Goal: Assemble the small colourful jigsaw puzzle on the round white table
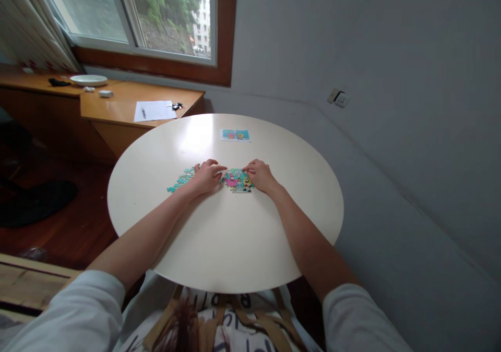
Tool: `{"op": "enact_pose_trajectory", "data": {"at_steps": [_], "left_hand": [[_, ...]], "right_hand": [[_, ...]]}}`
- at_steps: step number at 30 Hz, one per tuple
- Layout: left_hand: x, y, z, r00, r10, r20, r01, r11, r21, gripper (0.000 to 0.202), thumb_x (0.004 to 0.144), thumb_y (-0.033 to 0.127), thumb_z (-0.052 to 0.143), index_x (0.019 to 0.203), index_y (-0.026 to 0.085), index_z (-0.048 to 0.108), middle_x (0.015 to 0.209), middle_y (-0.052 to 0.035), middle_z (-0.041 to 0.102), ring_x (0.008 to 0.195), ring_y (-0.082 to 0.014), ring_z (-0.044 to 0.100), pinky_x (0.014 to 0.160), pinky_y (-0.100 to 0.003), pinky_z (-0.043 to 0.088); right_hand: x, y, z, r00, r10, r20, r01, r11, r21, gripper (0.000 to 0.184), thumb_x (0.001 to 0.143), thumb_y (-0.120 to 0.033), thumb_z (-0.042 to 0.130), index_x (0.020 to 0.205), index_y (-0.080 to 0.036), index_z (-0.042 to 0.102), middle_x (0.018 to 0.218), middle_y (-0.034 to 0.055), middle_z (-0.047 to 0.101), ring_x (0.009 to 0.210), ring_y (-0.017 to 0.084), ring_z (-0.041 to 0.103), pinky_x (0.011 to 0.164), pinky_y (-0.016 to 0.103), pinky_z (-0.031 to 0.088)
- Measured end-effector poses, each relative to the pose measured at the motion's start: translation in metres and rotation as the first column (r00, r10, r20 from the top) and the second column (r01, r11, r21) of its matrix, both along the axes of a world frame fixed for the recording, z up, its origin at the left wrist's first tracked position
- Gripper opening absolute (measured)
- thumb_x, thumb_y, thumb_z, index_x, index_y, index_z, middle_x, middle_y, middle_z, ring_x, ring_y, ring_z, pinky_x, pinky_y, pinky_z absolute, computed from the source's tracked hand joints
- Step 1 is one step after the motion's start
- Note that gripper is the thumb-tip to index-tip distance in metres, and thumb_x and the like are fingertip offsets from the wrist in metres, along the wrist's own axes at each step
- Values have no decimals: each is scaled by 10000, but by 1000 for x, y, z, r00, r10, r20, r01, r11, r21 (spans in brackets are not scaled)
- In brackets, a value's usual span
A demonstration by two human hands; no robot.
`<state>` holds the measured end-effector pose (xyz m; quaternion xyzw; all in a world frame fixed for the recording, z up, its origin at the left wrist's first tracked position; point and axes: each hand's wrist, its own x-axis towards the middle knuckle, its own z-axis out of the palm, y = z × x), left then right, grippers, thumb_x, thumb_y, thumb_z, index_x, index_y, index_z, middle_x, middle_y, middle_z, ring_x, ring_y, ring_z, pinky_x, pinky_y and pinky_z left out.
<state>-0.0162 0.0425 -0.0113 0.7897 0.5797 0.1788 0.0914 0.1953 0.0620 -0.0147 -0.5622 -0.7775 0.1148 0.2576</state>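
Observation:
A partly joined jigsaw puzzle (239,182) with pink, yellow and teal cartoon figures lies flat on the round white table (235,237). At its left edge is my left hand (208,177), palm down, the index finger stretched toward the puzzle's upper left corner and the thumb a little apart from it. I see nothing between those fingertips. My right hand (261,176) has its bent fingers on the puzzle's upper right edge, gripping it there. Loose teal jigsaw pieces (182,179) are spread to the left, some partly hidden behind my left hand.
Beyond the puzzle lies a small printed picture (235,135) with similar figures. A wooden desk (117,107) adjoins the table at the back left, bearing a paper sheet (154,110), keys (177,106) and a white plate (88,80). A wall (391,133) stands at the right.

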Motion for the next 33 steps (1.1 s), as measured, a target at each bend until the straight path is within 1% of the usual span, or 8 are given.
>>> {"op": "enact_pose_trajectory", "data": {"at_steps": [2, 6, 10, 12, 17, 20, 27, 33], "left_hand": [[1, -1, -1, 999, -22, -25, 22, 1000, -15, 364, 876, 310, 423, 1167, 329, 641, 1309, -90, 511, 1226, -301, 444, 1049, -581, 211], [2, -4, 0, 997, -50, -54, 48, 998, -41, 369, 895, 348, 396, 1185, 336, 625, 1327, -104, 497, 1266, -303, 404, 1051, -602, 179], [2, -4, 2, 997, -49, -53, 47, 998, -40, 370, 895, 356, 390, 1191, 325, 610, 1333, -104, 491, 1266, -292, 407, 1055, -596, 178], [2, -4, 2, 999, -30, -42, 29, 999, -30, 375, 888, 340, 391, 1193, 302, 607, 1319, -110, 500, 1244, -295, 429, 1051, -589, 192], [-3, 1, -2, 1000, 25, -17, -26, 999, -20, 357, 848, 250, 419, 1138, 294, 622, 1252, -101, 542, 1178, -290, 482, 1033, -581, 220], [-5, 2, -3, 999, 44, -8, -44, 999, -16, 348, 835, 241, 432, 1118, 299, 627, 1232, -95, 551, 1158, -296, 493, 1027, -588, 220], [-5, 1, 1, 997, 67, -32, -68, 997, -42, 390, 824, 174, 403, 1141, 247, 617, 1246, -136, 538, 1177, -305, 478, 1008, -605, 224], [-9, 3, 1, 995, 98, -8, -98, 995, 1, 372, 778, 157, 444, 1080, 249, 640, 1206, -109, 560, 1137, -297, 503, 989, -560, 250]], "right_hand": [[-1, -2, 3, 1000, -6, 25, 6, 1000, -7, 251, 791, -111, 517, 865, -208, 736, 1015, 63, 615, 993, 197, 537, 933, 365, 360], [-1, -4, 6, 1000, -18, -8, 18, 999, 29, 351, 776, -45, 442, 918, -197, 725, 1012, 70, 601, 986, 193, 532, 930, 365, 353], [0, -4, 6, 1000, -13, 11, 13, 1000, 4, 337, 766, -39, 432, 794, -201, 726, 982, 62, 605, 979, 193, 529, 931, 371, 340], [0, -4, 6, 1000, -13, 18, 13, 1000, -8, 323, 767, -44, 436, 767, -199, 720, 981, 59, 611, 985, 193, 530, 935, 372, 335], [3, -4, 7, 999, -33, -31, 34, 999, 22, 341, 753, -30, 429, 832, -195, 716, 980, 60, 612, 924, 174, 544, 891, 333, 372], [5, -4, 7, 999, -32, -24, 32, 999, -4, 327, 749, -30, 433, 777, -193, 714, 962, 57, 612, 890, 166, 547, 866, 316, 383], [7, -5, 9, 1000, -17, 18, 17, 999, -38, 314, 768, -39, 437, 746, -191, 711, 954, 56, 615, 878, 162, 545, 844, 302, 381], [8, -5, 9, 999, -18, 30, 20, 999, -51, 311, 773, -44, 442, 758, -198, 712, 950, 50, 612, 862, 159, 546, 830, 295, 382]]}}
